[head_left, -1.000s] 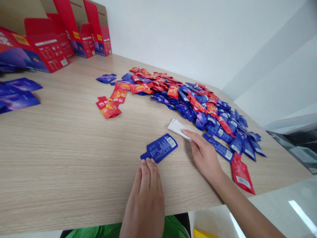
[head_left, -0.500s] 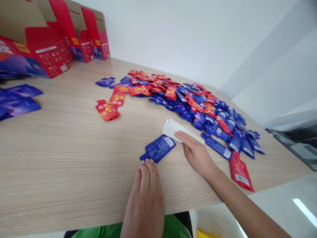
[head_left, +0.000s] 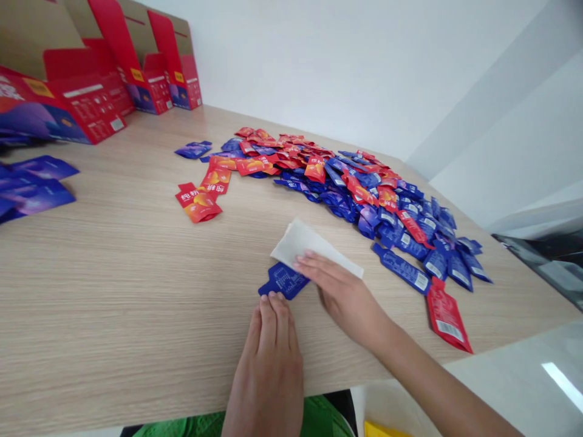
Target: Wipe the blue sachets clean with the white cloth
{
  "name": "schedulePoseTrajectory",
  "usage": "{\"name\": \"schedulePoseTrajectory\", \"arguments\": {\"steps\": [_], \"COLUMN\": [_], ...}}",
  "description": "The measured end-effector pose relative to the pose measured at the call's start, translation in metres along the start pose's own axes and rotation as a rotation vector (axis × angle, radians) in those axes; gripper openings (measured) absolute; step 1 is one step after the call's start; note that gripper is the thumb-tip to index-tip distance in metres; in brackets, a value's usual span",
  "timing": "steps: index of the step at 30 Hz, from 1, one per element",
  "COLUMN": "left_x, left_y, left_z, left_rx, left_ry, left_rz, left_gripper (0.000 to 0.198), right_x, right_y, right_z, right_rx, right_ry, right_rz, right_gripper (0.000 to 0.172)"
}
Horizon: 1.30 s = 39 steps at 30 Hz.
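A blue sachet [head_left: 282,280] with white print lies face down on the wooden table [head_left: 113,291] in front of me. My left hand [head_left: 268,358] lies flat, its fingertips pressing the sachet's near end. My right hand [head_left: 341,291] lies flat, fingers stretched out, pressing a folded white cloth [head_left: 310,243] down over the sachet's far end. The cloth covers about half of the sachet.
A long heap of red and blue sachets [head_left: 364,194] runs along the far right of the table. A few red sachets [head_left: 200,197] lie apart to its left. Open red cartons [head_left: 91,85] stand at the back left, with blue packets [head_left: 31,182] beside them.
My right hand has slid the white cloth leftward from beside the blue sachet onto it. My left hand has stayed on the sachet's near end.
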<state>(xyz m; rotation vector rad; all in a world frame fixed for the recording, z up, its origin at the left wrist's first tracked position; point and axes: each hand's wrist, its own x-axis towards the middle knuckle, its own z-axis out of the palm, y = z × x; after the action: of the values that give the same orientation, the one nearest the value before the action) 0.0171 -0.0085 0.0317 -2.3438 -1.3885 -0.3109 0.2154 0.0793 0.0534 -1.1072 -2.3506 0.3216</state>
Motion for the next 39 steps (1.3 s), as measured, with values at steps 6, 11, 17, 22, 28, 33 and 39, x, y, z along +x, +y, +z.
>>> {"name": "schedulePoseTrajectory", "arguments": {"steps": [6,11,17,22,28,33,39], "left_x": [-0.001,0.002,-0.002,-0.003,0.0,0.001,-0.002], "left_y": [0.002,0.003,0.0,0.001,0.004,0.003,0.002], "left_z": [0.0,0.0,0.005,0.002,0.005,0.005,0.005], "left_rx": [-0.012,-0.014,-0.017,-0.007,-0.012,0.017,0.016], "left_ry": [-0.015,-0.022,-0.004,0.012,0.001,0.008,0.013], "left_rz": [-0.018,-0.036,0.001,-0.03,-0.025,-0.025,-0.025], "left_gripper": [0.054,0.055,0.056,0.054,0.056,0.055,0.054], "right_x": [-0.007,-0.006,0.001,-0.001,-0.005,0.001,-0.001], "right_y": [0.044,-0.015,-0.008,0.048,-0.01,-0.037,0.039], "right_z": [-0.027,-0.018,0.0,-0.017,-0.021,0.002,-0.009], "right_rx": [-0.095,-0.001,0.024,-0.054,0.015,0.077,-0.04], "right_ry": [0.215,0.144,-0.04,0.162,0.192,-0.099,0.137], "right_rz": [0.252,0.062,-0.06,0.177,0.095,-0.156,0.166], "right_gripper": [0.05,0.058,0.073,0.055,0.058,0.072,0.056]}}
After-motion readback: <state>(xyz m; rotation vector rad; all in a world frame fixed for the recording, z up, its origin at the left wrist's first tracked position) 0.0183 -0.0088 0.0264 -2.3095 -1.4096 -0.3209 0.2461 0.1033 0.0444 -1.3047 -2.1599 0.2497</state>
